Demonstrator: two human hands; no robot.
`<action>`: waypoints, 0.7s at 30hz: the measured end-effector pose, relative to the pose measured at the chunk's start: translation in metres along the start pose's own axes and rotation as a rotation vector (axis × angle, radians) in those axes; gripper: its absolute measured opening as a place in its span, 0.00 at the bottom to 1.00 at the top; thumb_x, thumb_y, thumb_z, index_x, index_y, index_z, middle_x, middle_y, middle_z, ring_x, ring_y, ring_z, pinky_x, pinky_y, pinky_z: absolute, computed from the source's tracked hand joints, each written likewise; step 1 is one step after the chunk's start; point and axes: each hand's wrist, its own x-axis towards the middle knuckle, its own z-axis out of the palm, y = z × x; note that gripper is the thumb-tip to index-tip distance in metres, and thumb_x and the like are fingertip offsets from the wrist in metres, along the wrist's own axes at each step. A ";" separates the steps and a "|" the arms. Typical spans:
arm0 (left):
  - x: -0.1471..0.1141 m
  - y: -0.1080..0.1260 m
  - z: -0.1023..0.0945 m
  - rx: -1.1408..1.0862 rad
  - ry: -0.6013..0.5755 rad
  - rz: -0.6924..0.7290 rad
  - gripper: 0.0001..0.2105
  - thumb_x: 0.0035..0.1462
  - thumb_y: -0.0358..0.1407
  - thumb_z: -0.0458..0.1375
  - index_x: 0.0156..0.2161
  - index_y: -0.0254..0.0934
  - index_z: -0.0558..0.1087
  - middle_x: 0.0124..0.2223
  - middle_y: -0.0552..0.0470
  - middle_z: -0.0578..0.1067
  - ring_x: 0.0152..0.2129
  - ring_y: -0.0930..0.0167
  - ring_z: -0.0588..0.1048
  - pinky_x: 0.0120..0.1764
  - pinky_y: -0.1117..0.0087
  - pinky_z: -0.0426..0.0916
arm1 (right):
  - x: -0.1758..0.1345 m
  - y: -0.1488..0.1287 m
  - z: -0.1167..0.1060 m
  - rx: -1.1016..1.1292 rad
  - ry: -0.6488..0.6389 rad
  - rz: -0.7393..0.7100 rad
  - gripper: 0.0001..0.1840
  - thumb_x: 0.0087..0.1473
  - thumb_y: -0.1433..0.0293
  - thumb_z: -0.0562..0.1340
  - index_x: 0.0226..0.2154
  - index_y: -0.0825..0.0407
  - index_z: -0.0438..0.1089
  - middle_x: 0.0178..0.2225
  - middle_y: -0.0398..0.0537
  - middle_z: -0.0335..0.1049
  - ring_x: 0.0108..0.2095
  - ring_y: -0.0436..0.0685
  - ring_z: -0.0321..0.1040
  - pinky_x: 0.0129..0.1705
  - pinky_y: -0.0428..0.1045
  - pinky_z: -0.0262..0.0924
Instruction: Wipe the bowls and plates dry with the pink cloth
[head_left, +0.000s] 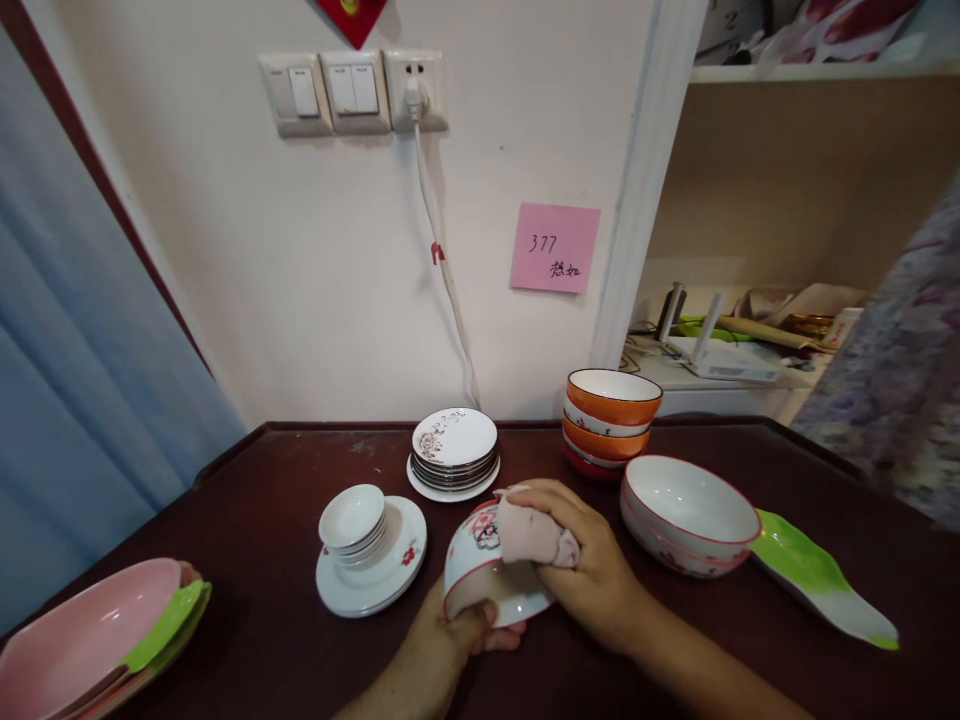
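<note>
Tilted on its side in front of me is a white bowl [463, 560] with a red rim and a printed flower pattern. My left hand [450, 630] grips it from below, with fingers at the rim and inside. A pale pink cloth [529, 532] is bunched in my right hand [589, 560], pressed against the bowl's outer wall. To the right stand two stacked white bowls [690, 510] with red rims. Left of the held bowl, small white bowls [352, 520] are stacked on white plates [405, 570] with red flowers.
Several patterned plates [454, 440] are piled near the wall. Orange and white bowls [611, 420] form a stack at the back right. A green-and-white leaf-shaped dish [817, 570] lies at right; pink dishes [97, 625] with green leaf edges sit at left. A white cord [450, 290] hangs behind the table.
</note>
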 end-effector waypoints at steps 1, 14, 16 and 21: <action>-0.001 0.001 0.000 -0.027 -0.006 0.002 0.16 0.48 0.34 0.65 0.44 0.32 0.74 0.38 0.42 0.80 0.35 0.60 0.77 0.40 0.58 0.72 | 0.001 0.002 0.002 0.057 0.016 0.063 0.33 0.37 0.83 0.56 0.48 0.46 0.69 0.49 0.49 0.68 0.50 0.58 0.66 0.52 0.52 0.61; -0.003 0.007 0.005 -0.139 0.038 0.029 0.18 0.48 0.35 0.67 0.45 0.31 0.74 0.39 0.40 0.80 0.36 0.58 0.77 0.42 0.55 0.72 | -0.026 0.020 0.041 0.422 0.212 0.700 0.26 0.48 0.54 0.64 0.45 0.52 0.73 0.37 0.54 0.76 0.39 0.65 0.73 0.41 0.56 0.68; -0.003 0.006 0.005 -0.098 0.029 0.042 0.18 0.48 0.35 0.66 0.45 0.32 0.74 0.40 0.40 0.79 0.37 0.59 0.77 0.43 0.55 0.72 | -0.021 0.021 0.036 0.432 0.270 0.661 0.27 0.49 0.54 0.63 0.47 0.53 0.72 0.39 0.55 0.76 0.41 0.64 0.72 0.43 0.57 0.67; -0.001 0.004 0.002 -0.103 0.076 0.048 0.24 0.51 0.36 0.64 0.54 0.37 0.68 0.51 0.40 0.76 0.46 0.56 0.74 0.44 0.54 0.72 | -0.011 0.024 0.016 0.317 0.178 0.479 0.30 0.44 0.58 0.68 0.51 0.48 0.70 0.47 0.52 0.73 0.50 0.65 0.66 0.52 0.55 0.61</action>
